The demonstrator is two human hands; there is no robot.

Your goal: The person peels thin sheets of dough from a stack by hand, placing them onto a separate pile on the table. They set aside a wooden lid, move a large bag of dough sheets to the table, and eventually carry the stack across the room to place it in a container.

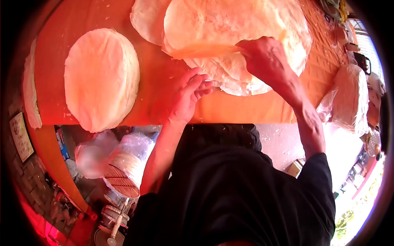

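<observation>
Head view: I look forward and down over an orange-covered table (160,110), with both my bare hands above its near half.
Right hand: my right hand (264,55) is curled closed, thumb and fingers pinching what looks like the near edge of the top sheet (205,24); the exact contact at the fingertips is partly hidden.
Left hand: my left hand (188,96) has its fingers loosely bent and parted, gripping nothing that I can see. It sits at the near left of the pile; whether a fingertip touches it, I cannot tell.
Top sheet: thin, pale and rounded, lying at the far middle over the pile (230,78), its near edge raised off the sheets below.
Left stack: a neat oval stack (98,78) stands on the cloth, well apart from my hands.
Right side: a plastic-wrapped bundle (351,98) rests beyond the pile.
Step in hand: I judge it to be lifting one sheet free from the rest.
Next move: it calls for a light, even pull, ideally with my left fingers supporting the loose edge, since something so thin could tear.
</observation>
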